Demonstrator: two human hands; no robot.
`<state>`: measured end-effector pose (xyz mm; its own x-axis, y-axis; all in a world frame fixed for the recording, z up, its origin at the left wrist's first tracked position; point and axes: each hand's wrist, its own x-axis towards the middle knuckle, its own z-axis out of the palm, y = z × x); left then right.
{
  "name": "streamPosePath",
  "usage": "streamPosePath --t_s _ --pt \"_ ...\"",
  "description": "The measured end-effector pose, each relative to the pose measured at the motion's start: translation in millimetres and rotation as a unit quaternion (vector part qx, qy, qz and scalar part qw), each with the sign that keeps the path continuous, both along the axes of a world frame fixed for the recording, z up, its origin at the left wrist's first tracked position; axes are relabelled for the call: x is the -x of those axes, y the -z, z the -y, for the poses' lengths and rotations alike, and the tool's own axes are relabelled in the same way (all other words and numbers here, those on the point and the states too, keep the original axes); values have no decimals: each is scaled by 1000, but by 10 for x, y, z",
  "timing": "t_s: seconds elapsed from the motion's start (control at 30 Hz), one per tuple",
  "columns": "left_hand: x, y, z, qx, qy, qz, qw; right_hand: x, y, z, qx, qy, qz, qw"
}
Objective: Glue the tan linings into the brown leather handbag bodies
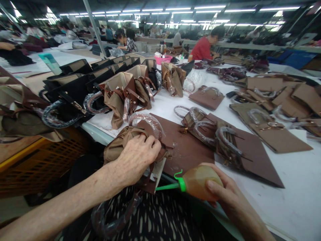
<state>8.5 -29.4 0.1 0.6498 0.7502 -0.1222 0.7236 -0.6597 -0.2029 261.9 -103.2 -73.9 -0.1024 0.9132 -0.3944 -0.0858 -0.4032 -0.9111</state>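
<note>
My right hand (223,187) is wrapped round a glue bottle (200,182), a soft amber squeeze bottle with a green cap. Its long green nozzle (167,187) points left, and the tip is at the lower edge of a brown and khaki handbag (115,149). This handbag lies over my lap at the table edge, its handles covered in clear plastic. My left hand (140,152) is closed on the upper part of the handbag with fingers bent; the fingertips are partly hidden in the material.
Brown bag pieces with wrapped handles (250,154) lie on the white table (296,201). Several black handbags (67,90) and brown ones (120,87) stand at the left. A yellow crate (37,167) is below them. A person in red (202,48) works across the table.
</note>
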Motion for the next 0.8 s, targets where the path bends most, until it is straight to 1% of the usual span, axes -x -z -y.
streamPosePath --t_s 0.17,0.3,0.4,0.57,0.8 --pt "23 38 -2 -32 11 12 999 34 39 65 13 56 -30 998" --pt "16 60 -4 -40 11 10 999 47 76 81 21 74 -44 996" --pt "16 66 -3 -43 11 7 999 62 99 87 28 75 -48 996" --pt "28 69 6 -46 14 8 999 75 132 105 41 58 -61 996" --pt "25 77 11 -46 13 13 999 82 132 134 61 82 -47 994"
